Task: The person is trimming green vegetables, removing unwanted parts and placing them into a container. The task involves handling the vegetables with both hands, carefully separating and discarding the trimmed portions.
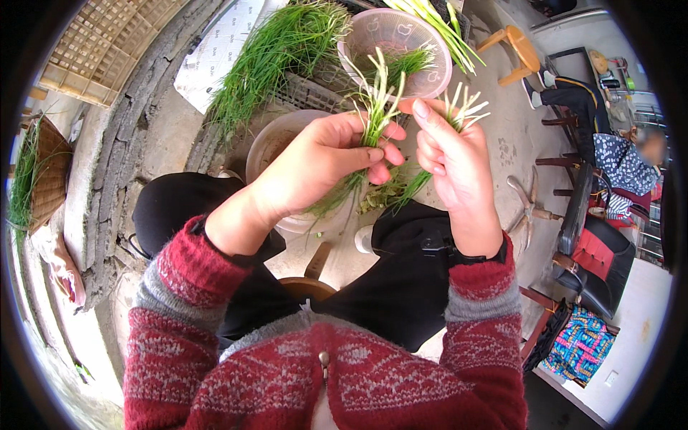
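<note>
My left hand (315, 154) is closed round a bunch of chives (375, 118), white stem ends up and green leaves trailing down past the palm. Close beside it, my right hand (453, 147) grips a smaller bunch of chives (464, 111) whose pale ends fan out above the fingers. The two hands are apart, above my knees. Under the left hand stands a pale round tub (259, 147), mostly hidden by hand and forearm. Beyond the hands, a pinkish plastic basket (438, 44) holds some chives (412, 63).
A big heap of green chives (279, 54) lies over a dark crate (304, 93) at the far left of the tub. Thick pale stalks (437, 29) lie behind the basket. A wooden stool (517, 49) and a seated person (577, 93) are at the right, near chairs (602, 265).
</note>
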`<state>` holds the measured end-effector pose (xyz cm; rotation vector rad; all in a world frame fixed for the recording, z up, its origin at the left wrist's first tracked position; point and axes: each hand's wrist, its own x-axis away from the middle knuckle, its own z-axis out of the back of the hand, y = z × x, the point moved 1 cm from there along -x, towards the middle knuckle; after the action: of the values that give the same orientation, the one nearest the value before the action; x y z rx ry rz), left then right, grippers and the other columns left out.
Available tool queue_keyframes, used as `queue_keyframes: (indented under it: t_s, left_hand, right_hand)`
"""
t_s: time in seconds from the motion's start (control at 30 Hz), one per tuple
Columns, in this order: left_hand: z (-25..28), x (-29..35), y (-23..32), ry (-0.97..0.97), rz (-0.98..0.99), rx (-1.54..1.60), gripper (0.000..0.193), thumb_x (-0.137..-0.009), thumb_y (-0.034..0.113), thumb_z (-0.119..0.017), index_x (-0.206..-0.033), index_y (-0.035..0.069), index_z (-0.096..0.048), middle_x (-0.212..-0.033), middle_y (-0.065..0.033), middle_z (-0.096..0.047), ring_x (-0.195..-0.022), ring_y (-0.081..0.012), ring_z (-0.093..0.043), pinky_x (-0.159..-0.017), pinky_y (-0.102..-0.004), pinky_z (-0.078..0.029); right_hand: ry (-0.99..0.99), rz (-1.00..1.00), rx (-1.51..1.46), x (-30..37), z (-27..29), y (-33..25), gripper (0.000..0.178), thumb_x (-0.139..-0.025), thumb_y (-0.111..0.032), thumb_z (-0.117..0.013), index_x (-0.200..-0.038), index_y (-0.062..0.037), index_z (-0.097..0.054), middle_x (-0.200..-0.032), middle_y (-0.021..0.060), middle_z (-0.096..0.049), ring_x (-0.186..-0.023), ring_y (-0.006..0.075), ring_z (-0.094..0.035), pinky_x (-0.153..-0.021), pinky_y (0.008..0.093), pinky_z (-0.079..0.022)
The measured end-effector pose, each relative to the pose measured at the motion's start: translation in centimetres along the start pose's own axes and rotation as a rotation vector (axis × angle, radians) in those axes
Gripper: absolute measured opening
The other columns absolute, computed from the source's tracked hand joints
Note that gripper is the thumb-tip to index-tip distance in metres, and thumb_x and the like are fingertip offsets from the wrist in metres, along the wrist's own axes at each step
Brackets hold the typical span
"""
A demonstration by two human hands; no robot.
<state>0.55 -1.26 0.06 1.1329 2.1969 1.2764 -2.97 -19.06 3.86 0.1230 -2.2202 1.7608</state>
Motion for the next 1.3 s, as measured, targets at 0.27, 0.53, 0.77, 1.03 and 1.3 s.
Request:
queue_keyframes:
  t_s: [0.27,0.53,0.77,1.03,1.3]
  left_hand:
    - [0.1,-0.3,-0.1,0.134,-0.01,0.109,0.025,-0.097,0.026,-0.057,-0.106,0.004,-0.063,-0.092,-0.0008,-0.064,-0.076,-0.0082,-0.052,-0.067,-0.0222,-0.041]
    - [1.3,-0.8,-0.6,0.313,0.009,0.332,0.02,-0.101,0.023,-0.047,-0.096,0.005,-0.054,-0.084,-0.0048,-0.061,-0.081,-0.0194,-0.064,-0.07,-0.0298,-0.051]
    - [5.2,-0.7,-0.1,0.723,-0.018,0.266,0.018,-0.101,0.024,-0.048,-0.093,0.008,-0.052,-0.067,0.005,-0.037,-0.054,-0.0068,-0.03,-0.051,-0.0238,-0.03]
    - [3.9,-0.2,1.4,0.574,-0.078,0.016,0.029,-0.088,0.036,-0.07,-0.088,0.01,-0.058,-0.057,0.0096,-0.036,-0.046,-0.0032,-0.027,-0.043,-0.0207,-0.02]
    - [-0.8,0.6,1.7,0.1,0.089,0.11,0.02,-0.09,0.014,-0.066,-0.106,0.004,-0.069,-0.056,0.0112,-0.039,-0.045,0.0003,-0.025,-0.043,-0.0201,-0.017]
  right_hand:
    - [0.019,0.093,0.1,0.2,-0.2,0.4,0.017,-0.087,-0.014,-0.069,-0.098,-0.002,-0.067,-0.072,-0.0034,-0.062,-0.05,-0.0021,-0.035,-0.045,0.0167,-0.023]
    - [-0.051,0.204,0.026,1.5,0.8,-0.2,0.014,-0.096,-0.011,-0.056,-0.098,0.0025,-0.059,-0.062,-0.0073,-0.038,-0.048,-0.0002,-0.029,-0.043,0.0176,-0.021]
    - [-0.145,0.201,-0.236,1.4,3.4,-1.4,0.018,-0.102,-0.02,-0.044,-0.094,-0.0045,-0.047,-0.062,-0.006,-0.03,-0.05,0.0037,-0.026,-0.043,0.0194,-0.021]
    - [-0.201,0.131,-0.253,1.3,2.9,-1.5,0.019,-0.103,-0.023,-0.043,-0.095,-0.0057,-0.047,-0.06,-0.0066,-0.028,-0.05,0.0038,-0.024,-0.043,0.0193,-0.021]
    - [-0.2,0.141,-0.095,0.9,0.8,-0.6,0.024,-0.1,-0.023,-0.051,-0.102,0.0008,-0.053,-0.058,-0.0079,-0.029,-0.047,0.0023,-0.025,-0.043,0.0194,-0.021]
